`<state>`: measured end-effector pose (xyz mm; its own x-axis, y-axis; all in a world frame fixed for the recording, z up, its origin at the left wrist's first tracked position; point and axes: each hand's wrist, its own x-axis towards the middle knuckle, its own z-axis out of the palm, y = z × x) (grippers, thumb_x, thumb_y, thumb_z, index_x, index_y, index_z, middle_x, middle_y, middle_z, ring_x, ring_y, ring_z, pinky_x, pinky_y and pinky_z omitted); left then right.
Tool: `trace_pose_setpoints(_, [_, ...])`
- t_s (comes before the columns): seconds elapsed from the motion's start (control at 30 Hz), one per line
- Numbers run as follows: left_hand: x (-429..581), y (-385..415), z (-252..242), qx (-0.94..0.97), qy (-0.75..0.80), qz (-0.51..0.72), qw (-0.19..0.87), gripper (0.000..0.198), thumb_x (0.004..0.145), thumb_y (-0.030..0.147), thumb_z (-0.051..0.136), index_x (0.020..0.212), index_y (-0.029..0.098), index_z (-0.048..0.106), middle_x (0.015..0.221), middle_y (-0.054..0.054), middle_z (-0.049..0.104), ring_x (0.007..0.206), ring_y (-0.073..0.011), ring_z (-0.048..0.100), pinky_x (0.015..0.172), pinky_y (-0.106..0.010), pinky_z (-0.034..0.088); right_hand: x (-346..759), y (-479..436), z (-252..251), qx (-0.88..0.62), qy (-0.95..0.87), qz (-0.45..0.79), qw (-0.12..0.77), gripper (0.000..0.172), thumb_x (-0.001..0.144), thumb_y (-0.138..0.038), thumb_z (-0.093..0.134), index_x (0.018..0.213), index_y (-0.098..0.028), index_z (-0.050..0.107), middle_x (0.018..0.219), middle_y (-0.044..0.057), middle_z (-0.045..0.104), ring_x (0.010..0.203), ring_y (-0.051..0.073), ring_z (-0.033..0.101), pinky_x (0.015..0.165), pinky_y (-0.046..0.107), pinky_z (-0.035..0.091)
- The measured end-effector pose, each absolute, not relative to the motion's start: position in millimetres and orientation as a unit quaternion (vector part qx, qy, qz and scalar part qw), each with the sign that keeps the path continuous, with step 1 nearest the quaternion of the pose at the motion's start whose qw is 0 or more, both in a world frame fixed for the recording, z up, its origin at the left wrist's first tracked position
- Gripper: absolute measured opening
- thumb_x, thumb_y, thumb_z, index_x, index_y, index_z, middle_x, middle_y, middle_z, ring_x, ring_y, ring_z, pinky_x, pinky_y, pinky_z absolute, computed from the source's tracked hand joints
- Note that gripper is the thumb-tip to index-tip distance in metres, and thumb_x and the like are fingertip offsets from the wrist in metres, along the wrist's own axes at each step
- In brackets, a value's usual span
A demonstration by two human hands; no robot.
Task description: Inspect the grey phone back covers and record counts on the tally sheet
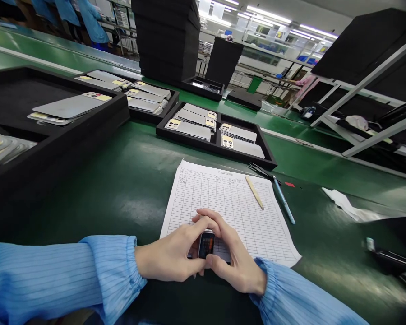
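Observation:
Both of my hands meet over the near end of a printed form sheet (pixel 230 203) on the green table. My left hand (pixel 171 255) and my right hand (pixel 235 255) close around a small dark device with a lit screen (pixel 206 245), held upright between thumbs and fingers. Both arms wear light blue sleeves. A thin wooden stick (pixel 254 192) lies on the sheet's far right part. A blue pen (pixel 284 205) lies just off the sheet's right edge, beside black tweezers (pixel 262 171).
Black foam trays (pixel 219 149) of grey phone back covers sit beyond the sheet, with more trays (pixel 54 135) at left. A tall stack of black trays (pixel 167 40) stands behind. A white cloth (pixel 348 205) and a dark tool (pixel 389 259) lie at right. People in blue coats work far left.

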<state>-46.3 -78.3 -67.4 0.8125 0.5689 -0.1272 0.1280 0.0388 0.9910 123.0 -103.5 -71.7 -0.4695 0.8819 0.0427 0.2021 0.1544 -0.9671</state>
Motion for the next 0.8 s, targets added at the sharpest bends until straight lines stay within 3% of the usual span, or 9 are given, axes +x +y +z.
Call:
trace_pose_setpoints(0.17, [-46.4, -78.0, -67.7, 0.671, 0.257, 0.168, 0.675, 0.032, 0.076, 0.008, 0.051, 0.101, 0.022, 0.038, 0.087, 0.0, 0.05, 0.062, -0.0114, 0.054, 0.059, -0.03, 0.051, 122.1, -104.2, -70.7, -0.37, -0.661, 0.562, 0.333, 0.063, 0.07, -0.019, 0.049, 0.13, -0.022, 0.03, 0.123, 0.011, 0.044, 0.082, 0.021, 0.06, 0.077, 0.039, 0.051])
trace_pose_setpoints(0.27, [-46.4, -77.5, -67.5, 0.668, 0.256, 0.164, 0.68, 0.031, 0.076, 0.007, 0.051, 0.101, 0.022, 0.038, 0.086, 0.001, 0.049, 0.062, -0.0109, 0.054, 0.059, -0.03, 0.051, 121.6, -104.6, -70.0, -0.357, -0.642, 0.592, 0.331, 0.064, 0.071, -0.017, 0.048, 0.131, -0.024, 0.028, 0.125, 0.011, 0.041, 0.069, 0.016, 0.06, 0.066, 0.036, 0.054])
trace_pose_setpoints(0.57, [-46.1, -77.9, -66.8, 0.66, 0.256, 0.166, 0.687, 0.03, 0.076, 0.006, 0.05, 0.099, 0.023, 0.038, 0.088, 0.001, 0.049, 0.063, -0.0107, 0.054, 0.06, -0.031, 0.052, 119.8, -104.9, -71.9, -0.35, -0.603, 0.631, 0.339, 0.062, 0.073, -0.016, 0.049, 0.13, -0.026, 0.029, 0.127, 0.012, 0.037, 0.073, 0.019, 0.062, 0.055, 0.033, 0.055])
trace_pose_setpoints(0.67, [-46.7, -77.8, -66.2, 0.66, 0.254, 0.162, 0.688, 0.031, 0.076, 0.006, 0.05, 0.099, 0.022, 0.037, 0.087, 0.001, 0.05, 0.063, -0.0105, 0.054, 0.06, -0.031, 0.052, 121.7, -104.6, -72.5, -0.366, -0.624, 0.604, 0.334, 0.063, 0.073, -0.017, 0.05, 0.131, -0.026, 0.029, 0.124, 0.011, 0.039, 0.081, 0.022, 0.061, 0.059, 0.033, 0.054])
trace_pose_setpoints(0.8, [-46.9, -77.5, -64.9, 0.659, 0.255, 0.161, 0.689, 0.028, 0.077, 0.008, 0.05, 0.097, 0.022, 0.037, 0.088, 0.002, 0.047, 0.061, -0.0091, 0.053, 0.058, -0.03, 0.052, 123.2, -104.4, -72.4, -0.381, -0.654, 0.557, 0.344, 0.061, 0.072, -0.02, 0.052, 0.13, -0.022, 0.033, 0.12, 0.01, 0.045, 0.107, 0.03, 0.049, 0.076, 0.038, 0.051])
